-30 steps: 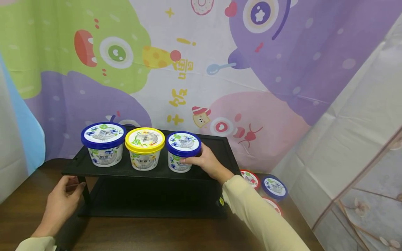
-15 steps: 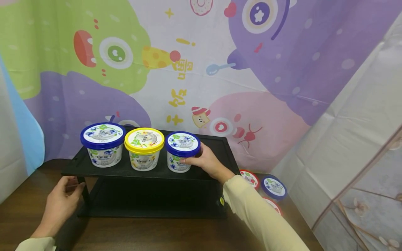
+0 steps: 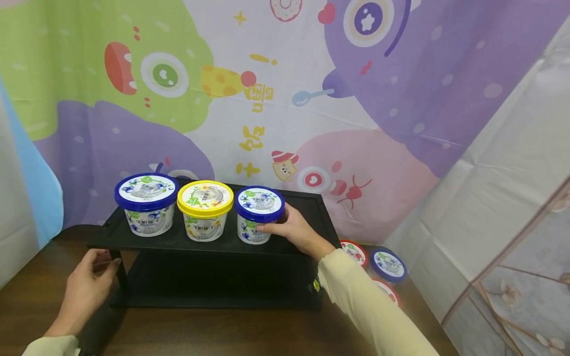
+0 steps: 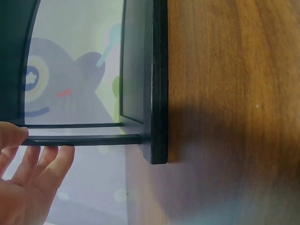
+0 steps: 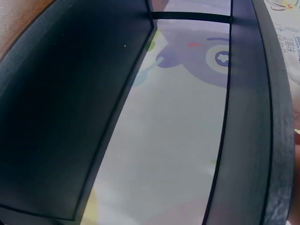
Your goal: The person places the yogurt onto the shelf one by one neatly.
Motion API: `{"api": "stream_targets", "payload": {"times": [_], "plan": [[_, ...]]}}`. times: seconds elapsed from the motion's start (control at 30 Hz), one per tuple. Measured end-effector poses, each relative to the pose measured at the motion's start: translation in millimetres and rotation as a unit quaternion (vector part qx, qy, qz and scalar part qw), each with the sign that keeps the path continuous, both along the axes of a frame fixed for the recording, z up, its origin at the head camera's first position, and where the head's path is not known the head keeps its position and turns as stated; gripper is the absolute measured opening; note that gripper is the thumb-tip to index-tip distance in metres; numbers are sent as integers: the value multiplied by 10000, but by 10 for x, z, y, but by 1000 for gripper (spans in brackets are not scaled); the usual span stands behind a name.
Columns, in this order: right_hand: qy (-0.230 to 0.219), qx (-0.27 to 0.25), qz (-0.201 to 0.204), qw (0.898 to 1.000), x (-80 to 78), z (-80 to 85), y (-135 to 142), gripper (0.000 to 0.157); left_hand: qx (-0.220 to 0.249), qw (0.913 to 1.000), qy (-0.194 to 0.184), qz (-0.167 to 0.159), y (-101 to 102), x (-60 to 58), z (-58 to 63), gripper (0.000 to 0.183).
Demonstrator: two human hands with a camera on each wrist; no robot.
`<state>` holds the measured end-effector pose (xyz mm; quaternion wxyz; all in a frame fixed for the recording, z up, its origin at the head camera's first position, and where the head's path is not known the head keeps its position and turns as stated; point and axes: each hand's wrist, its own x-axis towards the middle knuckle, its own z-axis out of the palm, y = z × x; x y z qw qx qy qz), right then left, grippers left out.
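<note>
On the top board of a black two-tier shelf (image 3: pixel 307 210) stand three lidded white cups in a row. The right one is a blue-lidded cup (image 3: pixel 260 203), and my right hand (image 3: pixel 297 230) grips its right side with the thumb across the front. In the middle is a yellow-lidded cup (image 3: pixel 205 199); at the left is a larger-looking blue-lidded cup (image 3: pixel 147 191). My left hand (image 3: pixel 87 281) pinches the front left post (image 4: pixel 84 140) of the shelf between thumb and fingers, just below the top board. The right wrist view shows mainly the shelf's interior.
On the wooden table (image 3: pixel 213 333), right of the shelf and partly behind my right sleeve, stand a red-lidded cup (image 3: pixel 355 253), a blue-lidded cup (image 3: pixel 389 265) and another red-lidded cup (image 3: pixel 386 290). A cartoon curtain (image 3: pixel 307 59) hangs behind, with pale fabric along the right side.
</note>
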<state>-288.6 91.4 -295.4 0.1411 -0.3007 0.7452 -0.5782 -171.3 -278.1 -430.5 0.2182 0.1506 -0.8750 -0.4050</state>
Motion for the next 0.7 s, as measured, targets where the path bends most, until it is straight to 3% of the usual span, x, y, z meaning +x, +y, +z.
{"api": "stream_targets", "payload": {"times": [0.33, 0.7], "plan": [[55, 342, -626, 9974, 95, 32, -56, 65, -14, 9999, 123, -28, 14, 4, 9, 34], [177, 418, -785, 9959, 120, -3, -68, 64, 83, 9999, -29, -55, 7, 5, 10, 38]]}}
